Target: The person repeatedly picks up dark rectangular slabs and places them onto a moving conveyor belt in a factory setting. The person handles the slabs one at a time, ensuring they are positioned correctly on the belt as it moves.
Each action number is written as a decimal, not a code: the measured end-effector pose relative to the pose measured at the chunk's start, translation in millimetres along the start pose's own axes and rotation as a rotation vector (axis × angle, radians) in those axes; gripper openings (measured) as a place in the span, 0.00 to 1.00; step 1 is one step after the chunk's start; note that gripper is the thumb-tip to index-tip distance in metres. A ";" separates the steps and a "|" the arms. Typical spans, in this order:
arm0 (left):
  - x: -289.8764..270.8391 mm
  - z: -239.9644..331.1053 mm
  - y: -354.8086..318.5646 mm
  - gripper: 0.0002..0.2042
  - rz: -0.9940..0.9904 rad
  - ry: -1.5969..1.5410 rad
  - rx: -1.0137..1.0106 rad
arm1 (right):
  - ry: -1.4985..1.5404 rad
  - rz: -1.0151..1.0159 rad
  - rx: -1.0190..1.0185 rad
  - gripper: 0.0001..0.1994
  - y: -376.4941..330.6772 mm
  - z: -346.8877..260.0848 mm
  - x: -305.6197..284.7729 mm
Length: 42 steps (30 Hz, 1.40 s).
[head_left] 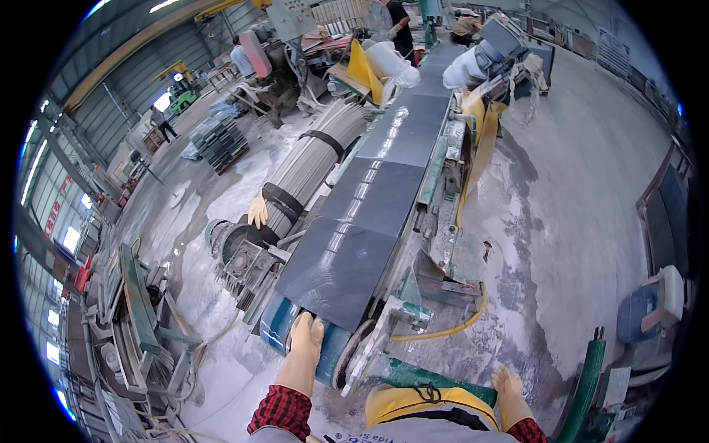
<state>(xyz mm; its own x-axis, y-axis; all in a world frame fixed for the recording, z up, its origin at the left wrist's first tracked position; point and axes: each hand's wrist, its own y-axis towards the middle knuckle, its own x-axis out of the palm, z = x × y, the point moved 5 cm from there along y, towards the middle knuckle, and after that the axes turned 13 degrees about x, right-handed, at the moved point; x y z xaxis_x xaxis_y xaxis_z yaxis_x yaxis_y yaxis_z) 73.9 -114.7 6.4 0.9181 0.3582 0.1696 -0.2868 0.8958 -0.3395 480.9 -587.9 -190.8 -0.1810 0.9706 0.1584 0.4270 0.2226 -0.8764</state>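
Note:
A row of dark grey stone slabs lies along a belt conveyor, the nearest slab (340, 269) reaching the blue belt's (336, 347) rounded end. My left hand (304, 343), in a cream rubber glove, is closed on that slab's near edge. Water glistens on the slab's surface. My right hand (508, 385), gloved alike, is off to the right beside the end of a green metal bar (443, 385). Its fingers are loosely bent and apart, with nothing visible in them. A yellow apron (432, 399) covers my front.
Left of the belt are a strapped bundle of long pale strips (314, 162), a loose glove (258, 212) and a motor (247, 258). A yellow hose (443, 334) curves on the right, near a green post (583, 391) and blue container (641, 314). People work at the far end.

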 end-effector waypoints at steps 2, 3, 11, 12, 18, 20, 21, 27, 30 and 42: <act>-6.5 -9.9 13.1 0.20 -0.238 -0.136 -0.069 | 0.007 -0.011 0.003 0.14 -6.6 -1.6 5.1; 16.8 11.2 -11.8 0.08 -0.091 -0.177 -0.178 | -0.014 0.017 -0.005 0.14 -9.0 -2.0 6.4; -0.4 -9.4 23.9 0.17 -0.010 -0.148 -0.385 | 0.094 0.061 -0.029 0.15 -20.0 -2.1 10.0; 10.2 2.0 18.3 0.17 -0.035 -0.178 -0.367 | 0.105 0.029 -0.040 0.15 -20.9 -3.4 6.4; 77.2 97.0 -5.2 0.20 -0.377 -0.246 -0.098 | 0.176 0.086 -0.027 0.20 -71.1 -4.0 18.1; 123.3 102.3 -21.6 0.23 -0.365 -0.289 -0.129 | 0.197 0.077 -0.019 0.22 -71.3 4.0 24.4; 124.1 102.1 -17.3 0.22 -0.374 -0.287 -0.146 | 0.195 0.064 -0.023 0.22 -75.5 4.6 36.2; 116.0 98.2 6.6 0.26 -0.540 -0.271 -0.196 | 0.108 -0.008 -0.022 0.20 -97.5 0.8 82.1; 120.8 127.8 -27.5 0.30 -0.561 -0.287 -0.124 | 0.121 -0.047 -0.067 0.20 -115.1 -8.6 88.7; 74.7 190.4 -167.1 0.27 -0.827 -0.045 0.095 | -0.046 -0.749 -0.166 0.23 -227.2 -8.1 173.3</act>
<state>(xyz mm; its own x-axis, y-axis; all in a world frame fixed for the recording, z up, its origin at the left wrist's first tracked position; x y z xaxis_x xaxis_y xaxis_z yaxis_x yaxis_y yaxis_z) 138.3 -187.5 251.9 0.8315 -0.4163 0.3679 0.4513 0.8923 -0.0103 359.6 -469.6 39.4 -0.5096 0.5511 0.6608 0.3024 0.8337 -0.4621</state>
